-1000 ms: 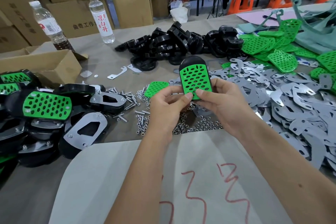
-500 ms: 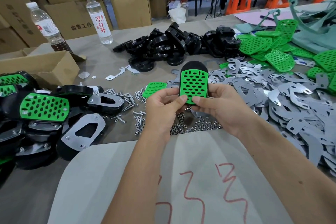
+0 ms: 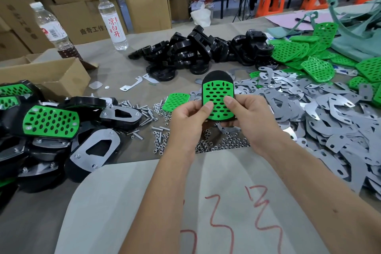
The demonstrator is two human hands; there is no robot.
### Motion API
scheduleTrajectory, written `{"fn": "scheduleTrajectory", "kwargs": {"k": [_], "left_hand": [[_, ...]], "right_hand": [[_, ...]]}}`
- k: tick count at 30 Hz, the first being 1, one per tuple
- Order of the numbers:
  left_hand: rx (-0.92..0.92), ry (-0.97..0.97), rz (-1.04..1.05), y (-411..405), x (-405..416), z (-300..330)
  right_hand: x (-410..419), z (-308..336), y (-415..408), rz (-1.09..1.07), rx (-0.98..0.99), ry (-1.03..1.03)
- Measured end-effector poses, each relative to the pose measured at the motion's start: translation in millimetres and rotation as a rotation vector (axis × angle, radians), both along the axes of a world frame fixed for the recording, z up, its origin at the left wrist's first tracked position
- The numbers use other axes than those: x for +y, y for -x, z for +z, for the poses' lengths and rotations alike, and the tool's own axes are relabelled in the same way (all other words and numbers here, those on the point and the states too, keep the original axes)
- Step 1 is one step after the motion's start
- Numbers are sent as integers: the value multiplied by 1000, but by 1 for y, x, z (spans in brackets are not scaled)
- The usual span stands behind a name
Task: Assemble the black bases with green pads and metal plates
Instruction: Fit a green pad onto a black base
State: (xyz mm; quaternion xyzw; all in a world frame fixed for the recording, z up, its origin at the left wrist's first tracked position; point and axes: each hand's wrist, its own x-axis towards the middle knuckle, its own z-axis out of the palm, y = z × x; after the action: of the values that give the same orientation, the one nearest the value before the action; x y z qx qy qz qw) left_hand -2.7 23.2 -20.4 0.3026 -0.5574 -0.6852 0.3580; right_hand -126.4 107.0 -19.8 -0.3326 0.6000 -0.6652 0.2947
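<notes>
Step in hand looks like pad seating: green pad (image 3: 217,100) sits on the face of a black base (image 3: 216,75), both held up above the nuts (image 3: 222,143) in front of the person. Left hand (image 3: 186,118) grips the base's left edge, thumb on the pad's lower left; right hand (image 3: 250,116) grips the right edge, thumb on the pad's right side. Fingers curl behind the base, out of sight. Both forearms reach in from below, wrists about level. Can't tell if the pad is fully seated. Next, probably: flip the base, add a plate from the metal plates (image 3: 309,113) heap on the right, then bolts (image 3: 148,110) and nuts. Finished units (image 3: 51,121) piled on the left.
</notes>
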Motion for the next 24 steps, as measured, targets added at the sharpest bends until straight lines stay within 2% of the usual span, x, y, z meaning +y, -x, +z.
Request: {"fn": "scheduleTrajectory", "kwargs": {"k": [2, 6, 10, 13, 19, 24], "left_hand": [[10, 11, 8, -1, -1, 0], [24, 13, 1, -4, -2, 2], [-16, 64, -46, -5, -4, 3], [-79, 84, -21, -3, -2, 3], [12, -61, 172, 0, 2, 10], [-3, -57, 168, -2, -1, 12]], "right_hand": [[0, 1, 0, 20, 1, 11], [4, 5, 5, 161, -201, 16], [6, 6, 11, 90, -317, 64], [5, 6, 9, -12, -199, 116], [-1, 2, -4, -65, 6, 152], [3, 8, -2, 48, -111, 121]]}}
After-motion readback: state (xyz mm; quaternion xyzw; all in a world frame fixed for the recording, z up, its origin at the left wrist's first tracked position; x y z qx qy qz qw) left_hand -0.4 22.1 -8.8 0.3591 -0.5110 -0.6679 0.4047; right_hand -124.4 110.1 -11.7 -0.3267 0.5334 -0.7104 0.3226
